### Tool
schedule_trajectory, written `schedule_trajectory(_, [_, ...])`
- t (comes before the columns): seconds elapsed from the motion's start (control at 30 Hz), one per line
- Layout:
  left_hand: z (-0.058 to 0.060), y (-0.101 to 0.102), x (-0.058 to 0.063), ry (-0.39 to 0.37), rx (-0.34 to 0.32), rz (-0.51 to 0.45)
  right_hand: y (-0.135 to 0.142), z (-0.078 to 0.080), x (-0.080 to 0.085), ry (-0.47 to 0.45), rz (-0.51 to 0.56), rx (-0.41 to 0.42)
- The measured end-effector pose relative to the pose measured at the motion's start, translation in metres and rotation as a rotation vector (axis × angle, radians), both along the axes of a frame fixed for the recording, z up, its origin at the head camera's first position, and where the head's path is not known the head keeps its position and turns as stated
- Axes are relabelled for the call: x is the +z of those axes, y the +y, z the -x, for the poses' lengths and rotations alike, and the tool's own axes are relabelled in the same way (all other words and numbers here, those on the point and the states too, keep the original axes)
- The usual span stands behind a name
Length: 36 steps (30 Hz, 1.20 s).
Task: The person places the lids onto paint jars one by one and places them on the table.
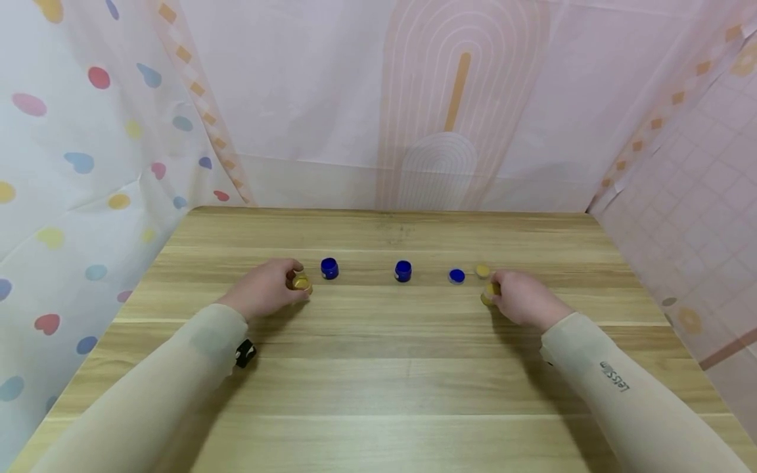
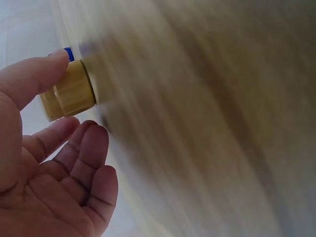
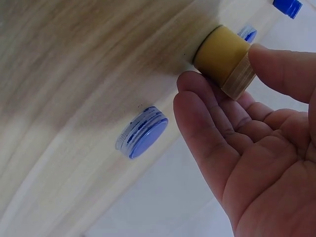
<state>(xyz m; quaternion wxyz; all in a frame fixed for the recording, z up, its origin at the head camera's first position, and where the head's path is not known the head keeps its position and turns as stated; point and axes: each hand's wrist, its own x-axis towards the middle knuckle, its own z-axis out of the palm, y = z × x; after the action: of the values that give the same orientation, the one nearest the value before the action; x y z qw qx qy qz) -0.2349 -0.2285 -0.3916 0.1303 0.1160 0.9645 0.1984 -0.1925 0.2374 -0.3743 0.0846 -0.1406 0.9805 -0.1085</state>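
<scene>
left yellow jar (image 2: 73, 94) and right yellow jar (image 3: 220, 55) are pinched by the left hand (image 1: 266, 288) and right hand (image 1: 526, 299), well apart, toward the surface's (image 1: 408, 381) far edge. gripping or placing is judged in hand; steady fingers are called for. between them, blue jars (image 1: 403, 272) are seen, their contents unclear.

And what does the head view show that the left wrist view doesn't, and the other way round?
Only the head view shows the blue lid, the yellow lid, and the right hand gripping the right yellow jar. Only the left wrist view shows the palm side of the left hand. Both show that hand at the left yellow jar, the tabletop, and something blue near that jar, recognisable as a blue jar only from the head.
</scene>
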Motion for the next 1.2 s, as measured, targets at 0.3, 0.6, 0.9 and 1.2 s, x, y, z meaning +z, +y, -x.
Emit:
schedule_trajectory(0.3, [0.006, 0.003, -0.003, 0.025, -0.026, 0.047, -0.001, 0.001, -0.001, -0.007, -0.007, -0.007])
schedule_trajectory(0.6, [0.004, 0.008, 0.001, 0.005, -0.011, 0.048, -0.001, 0.002, -0.001, -0.006, -0.013, 0.004])
schedule_trajectory(0.9, [0.006, 0.011, 0.003, -0.014, 0.014, 0.069, 0.001, 0.002, -0.001, 0.007, -0.013, 0.026])
schedule_trajectory(1.2, [0.004, 0.012, 0.004, -0.007, 0.022, 0.072, 0.000, 0.002, 0.002, 0.004, -0.019, 0.043])
